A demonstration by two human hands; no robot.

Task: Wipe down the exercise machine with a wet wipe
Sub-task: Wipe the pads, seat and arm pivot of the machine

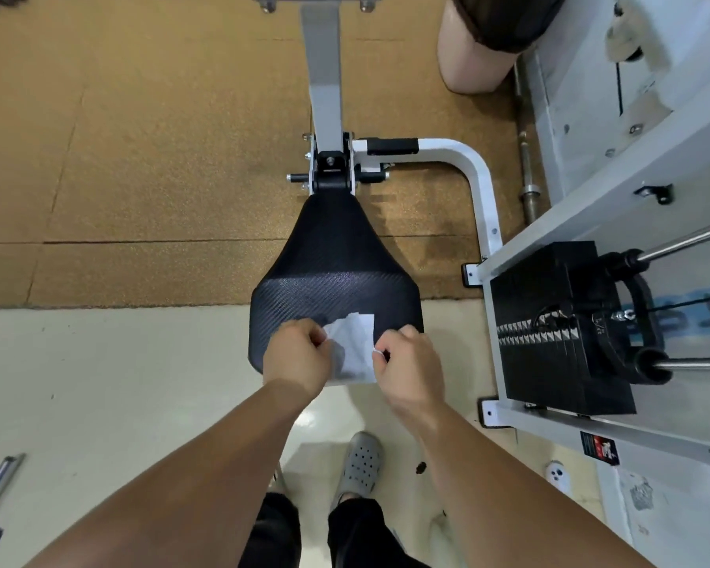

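Progress looks slight: our left grip [298, 354] and right grip [410, 364] each pinch an edge of the wet wipe [353, 346], held spread over the near end of the black seat pad [337, 260] of the exercise machine [481, 178]; we judge the wiping itself not yet begun.

Over the near end of the black seat pad [337, 260], a white wet wipe [353, 346] is held between both hands. The left hand [298, 354] pinches its left edge and the right hand [410, 364] its right edge. To the right of the seat pad stands a black weight stack [550, 321].
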